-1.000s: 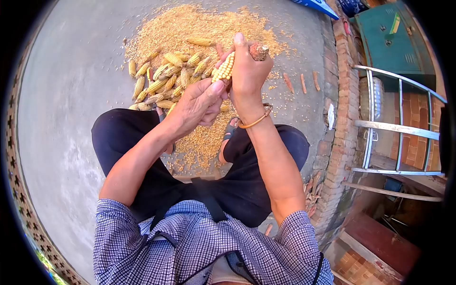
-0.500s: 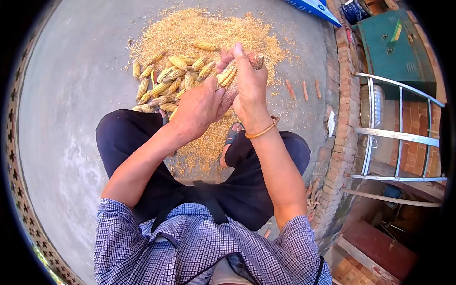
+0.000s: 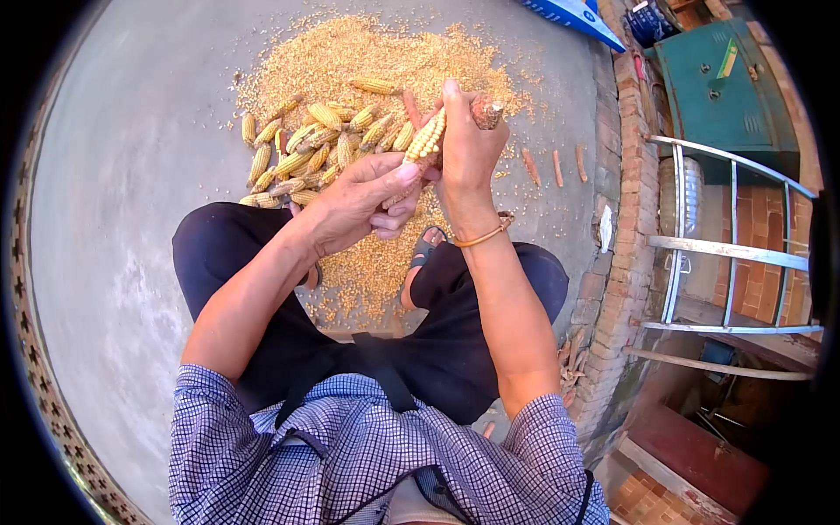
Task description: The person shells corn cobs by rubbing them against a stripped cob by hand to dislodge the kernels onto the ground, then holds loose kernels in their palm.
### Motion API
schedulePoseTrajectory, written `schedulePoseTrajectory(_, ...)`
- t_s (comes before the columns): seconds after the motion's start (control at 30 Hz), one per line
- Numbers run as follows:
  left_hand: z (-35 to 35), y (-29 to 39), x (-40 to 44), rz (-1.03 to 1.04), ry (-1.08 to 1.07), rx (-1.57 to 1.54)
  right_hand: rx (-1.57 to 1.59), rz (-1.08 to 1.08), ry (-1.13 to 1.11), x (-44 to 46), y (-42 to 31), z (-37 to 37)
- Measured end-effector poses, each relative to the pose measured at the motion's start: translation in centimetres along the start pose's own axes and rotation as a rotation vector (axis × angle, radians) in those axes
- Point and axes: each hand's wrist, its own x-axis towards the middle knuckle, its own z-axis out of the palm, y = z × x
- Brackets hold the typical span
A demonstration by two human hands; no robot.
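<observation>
One part-shelled ear [image 3: 426, 140]: between our two hands, over the grain | left hand [image 3: 363, 197]: turned thumb-up since the earlier frame — closed on its lower end | right hand [image 3: 471, 153]: wrapped around its upper part | three bare cobs [image 3: 557, 168] beyond — piled ears [image 3: 302, 157] overlap, we can't count them

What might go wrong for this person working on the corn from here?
The left thumb presses right against the partly stripped corn ear, so rubbing could scrape or sore the skin. The right hand grips close by and might get knocked if something slips. Loose kernels lie on the floor between the feet, right beside a sandal, so standing up there could mean a slip.
</observation>
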Motion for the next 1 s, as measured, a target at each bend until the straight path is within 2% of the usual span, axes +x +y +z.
schedulePoseTrajectory(0.07, 0.3, 0.2, -0.5, -0.058, 0.004, -0.048, -0.022, 0.045, -0.056, -0.3, -0.2, -0.4)
schedulePoseTrajectory(0.17, -1.3, -0.9, 0.1, 0.061, 0.156, 0.354, 0.053, 0.146, -0.154, -0.1, -0.8, -0.4)
schedulePoseTrajectory(0.2, -1.7, -1.4, 0.9, 0.479, 0.318, 1.019, 0.101, 0.184, -0.175, -0.1, -0.9, -0.4)
schedulePoseTrajectory(0.3, -2.0, -1.8, 1.0, 0.405, 0.529, 1.495, 0.183, 0.228, -0.175, -0.4, -1.2, 0.1)
schedulePoseTrajectory(0.33, -1.3, -1.2, 0.8, 0.288, 0.548, 1.513, 0.200, 0.234, -0.160, -0.7, -1.1, 0.3)
schedulePoseTrajectory(0.43, -1.1, -2.0, 0.8, 0.407, 0.502, 1.641, 0.076, 0.098, -0.078, -1.0, -0.3, 0.7)
schedulePoseTrajectory(0.47, -0.7, -2.3, 0.7, 0.386, 0.494, 1.609, 0.156, 0.143, -0.021, -0.9, 0.2, 0.6)
schedulePoseTrajectory(0.57, -0.7, -3.0, 0.9, 0.380, 0.502, 1.502, 0.075, 0.089, -0.027, -0.7, 0.0, 0.6)
schedulePoseTrajectory(0.67, -0.4, -2.9, 0.8, 0.289, 0.263, 0.752, 0.141, 0.227, 0.047, 0.0, 0.7, 0.0)
schedulePoseTrajectory(0.7, -0.2, -2.8, 0.7, 0.246, 0.212, 0.553, 0.098, 0.178, 0.032, 0.3, 0.8, -0.3)
schedulePoseTrajectory(0.77, 0.0, -1.8, 0.3, 0.163, 0.166, 0.326, 0.024, 0.071, -0.008, 1.0, 0.8, -0.3)
schedulePoseTrajectory(0.8, -0.7, -1.4, 0.4, 0.115, 0.148, 0.284, 0.059, 0.131, -0.033, 1.2, 0.5, -0.3)
schedulePoseTrajectory(0.9, -1.2, -2.0, 1.0, 0.384, 0.419, 0.920, 0.138, 0.290, -0.109, 0.4, -0.5, -0.3)
schedulePoseTrajectory(0.93, -1.4, -2.3, 1.2, 0.562, 0.465, 1.136, 0.154, 0.310, -0.136, 0.0, -0.7, -0.2)
schedulePoseTrajectory(1.0, -1.9, -2.2, 1.1, 0.567, 0.526, 1.296, 0.204, 0.294, -0.172, -0.8, -0.8, 0.0)
